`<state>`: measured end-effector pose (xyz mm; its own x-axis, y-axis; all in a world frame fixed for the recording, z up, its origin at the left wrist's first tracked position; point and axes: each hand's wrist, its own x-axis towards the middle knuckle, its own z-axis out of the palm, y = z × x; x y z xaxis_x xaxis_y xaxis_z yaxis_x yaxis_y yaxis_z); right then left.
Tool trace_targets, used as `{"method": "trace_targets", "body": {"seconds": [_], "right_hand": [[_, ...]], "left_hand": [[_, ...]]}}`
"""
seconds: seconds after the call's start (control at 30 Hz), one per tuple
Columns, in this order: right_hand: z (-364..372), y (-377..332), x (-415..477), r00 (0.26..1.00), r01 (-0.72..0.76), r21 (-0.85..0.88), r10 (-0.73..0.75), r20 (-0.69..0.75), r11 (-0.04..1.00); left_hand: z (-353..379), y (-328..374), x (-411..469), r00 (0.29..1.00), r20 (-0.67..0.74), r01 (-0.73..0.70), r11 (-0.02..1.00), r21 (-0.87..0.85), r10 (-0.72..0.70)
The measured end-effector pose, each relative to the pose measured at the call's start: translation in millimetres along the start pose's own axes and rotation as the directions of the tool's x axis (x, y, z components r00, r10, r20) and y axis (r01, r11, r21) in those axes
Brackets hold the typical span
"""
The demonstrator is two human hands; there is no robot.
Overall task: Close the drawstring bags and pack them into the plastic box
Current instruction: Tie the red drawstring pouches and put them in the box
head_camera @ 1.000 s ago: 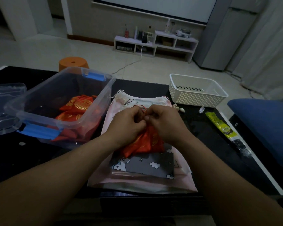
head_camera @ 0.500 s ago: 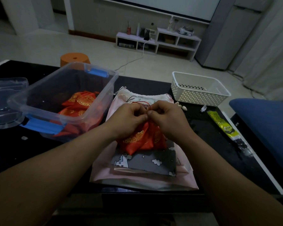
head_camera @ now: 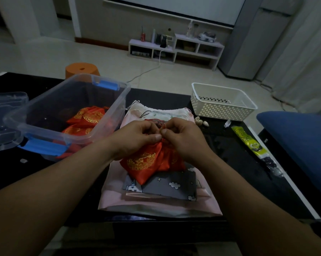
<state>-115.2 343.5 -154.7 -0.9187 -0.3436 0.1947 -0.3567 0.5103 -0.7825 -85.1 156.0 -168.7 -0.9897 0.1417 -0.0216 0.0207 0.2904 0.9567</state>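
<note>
My left hand (head_camera: pixel 135 139) and right hand (head_camera: pixel 182 139) meet, both pinching the gathered neck of the red bag (head_camera: pixel 148 167), just right of the plastic box (head_camera: pixel 117 109). More red bags (head_camera: pixel 87 115) lie inside that box.

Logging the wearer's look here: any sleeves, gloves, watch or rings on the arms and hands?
No. The left hand and right hand carry no gloves or rings; the left forearm and right forearm show no sleeve, watch or band within frame.

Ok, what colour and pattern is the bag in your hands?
The drawstring bag is red with a gold ornamental print, clearest in the head view.
</note>
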Motion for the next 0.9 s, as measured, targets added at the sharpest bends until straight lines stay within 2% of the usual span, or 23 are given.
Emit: {"method": "trace_targets", "body": {"seconds": [0.17, 0.4, 0.53, 0.63, 0.9], "right_hand": [[2.7, -0.6, -2.2, 0.999, -0.032, 0.036, 0.033, -0.029, 0.999], [6.1, -0.4, -6.2, 0.998, -0.04, 0.042, 0.042, -0.049, 0.998], [6.9, -3.3, -6.2, 0.997, -0.029, 0.048, 0.032, -0.068, 0.998], [8.4, -3.8, -8.0, 0.996, -0.024, 0.041, 0.027, -0.09, 0.999], [11.4, -4.9, -9.3, 0.991, -0.02, 0.019, 0.022, -0.133, 1.0]], "left_hand": [[6.5, -1.7, -0.9, 0.995, -0.085, -0.044, 0.993, 0.106, 0.054], [8.0, -4.3, -2.4, 0.998, -0.053, -0.017, 1.0, 0.017, 0.018], [11.9, -0.9, -3.3, 0.992, -0.11, -0.052, 0.999, 0.014, 0.054], [16.4, -3.5, -4.8, 0.988, -0.145, -0.053, 0.998, -0.046, 0.046], [15.9, -9.0, -6.7, 0.993, -0.106, 0.016, 0.963, -0.269, -0.046]]}}
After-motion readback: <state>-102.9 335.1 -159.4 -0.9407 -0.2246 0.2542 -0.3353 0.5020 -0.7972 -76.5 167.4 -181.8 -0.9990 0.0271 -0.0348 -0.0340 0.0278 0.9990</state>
